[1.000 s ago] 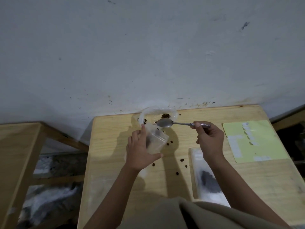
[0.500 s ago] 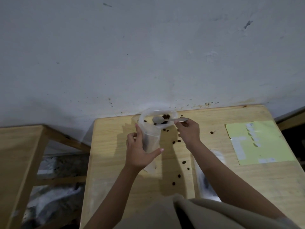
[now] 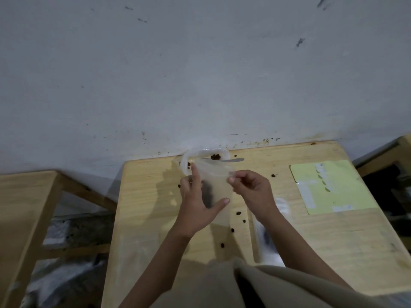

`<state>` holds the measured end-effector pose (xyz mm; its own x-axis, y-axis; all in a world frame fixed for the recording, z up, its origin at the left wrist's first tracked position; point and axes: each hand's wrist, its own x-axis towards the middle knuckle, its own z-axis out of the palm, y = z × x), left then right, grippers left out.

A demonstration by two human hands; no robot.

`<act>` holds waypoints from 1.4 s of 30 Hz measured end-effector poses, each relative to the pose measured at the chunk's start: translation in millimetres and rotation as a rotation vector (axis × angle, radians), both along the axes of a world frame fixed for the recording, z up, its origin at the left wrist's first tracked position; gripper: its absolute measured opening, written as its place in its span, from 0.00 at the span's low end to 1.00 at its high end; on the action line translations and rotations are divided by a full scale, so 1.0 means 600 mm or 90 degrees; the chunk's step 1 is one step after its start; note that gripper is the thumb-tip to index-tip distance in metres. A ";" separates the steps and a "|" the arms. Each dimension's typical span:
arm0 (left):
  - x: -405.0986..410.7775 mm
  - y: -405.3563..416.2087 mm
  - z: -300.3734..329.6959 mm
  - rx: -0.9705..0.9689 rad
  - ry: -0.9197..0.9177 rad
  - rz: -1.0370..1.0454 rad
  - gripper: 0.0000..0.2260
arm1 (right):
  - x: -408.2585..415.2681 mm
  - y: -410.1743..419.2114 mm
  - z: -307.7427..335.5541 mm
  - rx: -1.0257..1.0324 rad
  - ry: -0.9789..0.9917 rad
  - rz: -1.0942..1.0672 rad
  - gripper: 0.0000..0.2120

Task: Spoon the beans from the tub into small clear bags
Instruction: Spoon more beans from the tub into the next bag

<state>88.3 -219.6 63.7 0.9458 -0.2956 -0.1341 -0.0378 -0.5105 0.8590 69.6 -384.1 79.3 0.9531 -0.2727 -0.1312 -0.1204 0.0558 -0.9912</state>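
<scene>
A small clear bag [image 3: 219, 185] with dark beans in its lower part is held upright above the wooden table [image 3: 144, 196]. My left hand [image 3: 198, 203] grips the bag's body, forefinger up along its left edge. My right hand [image 3: 249, 187] pinches the bag's top right corner. Behind the bag, against the wall, sits the clear tub [image 3: 201, 153] with a few beans [image 3: 215, 156] in it. The metal spoon [image 3: 233, 160] lies across the tub, handle pointing right.
Loose beans [image 3: 238, 213] are scattered on the table around the hands. A filled clear bag [image 3: 266, 236] lies under my right forearm. A yellow-green sheet [image 3: 329, 187] lies at the right. Another wooden table [image 3: 22, 207] stands to the left across a gap.
My right hand has let go of the spoon, leaving it in the tub, and has moved to pinch the bag's top corner. My left hand keeps its hold on the bag.
</scene>
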 end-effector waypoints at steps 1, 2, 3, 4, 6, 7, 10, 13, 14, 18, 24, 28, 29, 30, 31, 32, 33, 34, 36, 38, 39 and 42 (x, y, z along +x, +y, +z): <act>-0.007 0.000 0.004 -0.037 -0.013 0.024 0.46 | -0.004 0.000 0.004 0.002 -0.008 -0.024 0.03; -0.015 0.000 0.011 -0.079 -0.023 0.061 0.38 | -0.008 -0.002 0.008 0.002 -0.014 -0.043 0.05; -0.021 0.000 0.018 -0.116 -0.033 0.103 0.29 | -0.013 -0.005 0.012 0.001 -0.017 -0.056 0.07; -0.027 0.000 0.025 -0.145 -0.046 0.140 0.20 | -0.018 -0.008 0.017 0.001 -0.018 -0.061 0.07; -0.034 -0.003 0.040 -0.197 -0.055 0.181 0.09 | -0.031 -0.014 0.024 -0.008 -0.013 -0.061 0.08; -0.037 -0.006 0.047 -0.220 -0.042 0.188 0.06 | -0.038 -0.017 0.026 -0.014 -0.012 -0.059 0.08; -0.047 -0.017 0.058 -0.238 -0.017 0.177 0.03 | -0.057 -0.025 0.033 -0.013 -0.017 -0.060 0.08; -0.064 -0.030 0.061 -0.239 -0.030 0.172 0.05 | -0.080 -0.035 0.041 0.007 -0.017 -0.035 0.08; -0.071 -0.035 0.060 -0.236 -0.039 0.164 0.05 | -0.088 -0.038 0.043 0.004 -0.017 -0.016 0.07; -0.094 -0.055 0.055 -0.233 -0.052 0.142 0.07 | -0.117 -0.048 0.037 0.002 0.010 -0.021 0.05; -0.115 -0.094 0.056 -0.279 0.039 0.147 0.07 | -0.135 -0.077 0.035 -0.044 0.011 -0.069 0.08; -0.122 -0.113 0.057 -0.291 0.099 0.092 0.02 | -0.146 -0.095 0.041 -0.056 0.002 -0.038 0.08; -0.122 -0.118 0.058 -0.290 0.102 0.097 0.01 | -0.148 -0.097 0.042 -0.038 0.004 -0.027 0.08; -0.123 -0.122 0.056 -0.284 0.099 0.108 0.01 | -0.150 -0.099 0.042 -0.017 0.007 -0.021 0.07; -0.123 -0.127 0.055 -0.271 0.089 0.117 0.01 | -0.151 -0.102 0.044 0.003 0.010 -0.021 0.07; -0.123 -0.132 0.053 -0.257 0.077 0.123 0.01 | -0.152 -0.105 0.044 0.019 0.010 -0.022 0.06; -0.123 -0.138 0.052 -0.244 0.067 0.126 0.01 | -0.153 -0.108 0.044 0.030 0.007 -0.022 0.06; -0.124 -0.143 0.049 -0.236 0.059 0.128 0.01 | -0.153 -0.112 0.044 0.036 0.001 -0.021 0.06; -0.128 -0.157 0.047 -0.235 0.051 0.126 0.02 | -0.152 -0.120 0.045 0.030 -0.009 -0.018 0.07; -0.133 -0.171 0.047 -0.250 0.055 0.125 0.01 | -0.152 -0.132 0.043 0.020 -0.006 -0.016 0.09; -0.135 -0.177 0.048 -0.264 0.063 0.120 0.01 | -0.151 -0.139 0.042 0.015 -0.001 -0.016 0.10; -0.144 -0.190 0.057 -0.298 0.090 0.099 0.03 | -0.149 -0.159 0.038 0.008 0.005 -0.024 0.10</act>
<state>2.0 -333.5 97.8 0.9654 -0.2122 -0.1514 0.1417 -0.0602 0.9881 -19.9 -479.4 102.1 0.9414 -0.3060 -0.1419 -0.1253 0.0734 -0.9894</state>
